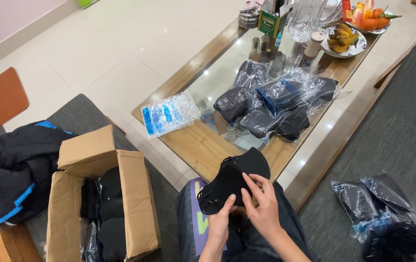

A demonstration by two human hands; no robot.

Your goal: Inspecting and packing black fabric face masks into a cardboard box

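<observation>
Both hands hold a stack of black masks over the lap, at the near edge of the tabletop.

The left hand point(221, 219) cups the stack point(232, 180) from below, fingers curled on its lower end; the right hand point(262, 206) pinches its near edge, thumb and fingers closed on it; one stack, long axis running from lower left to upper right; about five bagged packs point(271, 104) lie on the tabletop point(203, 145); one open box point(96, 194) stands left.
</observation>
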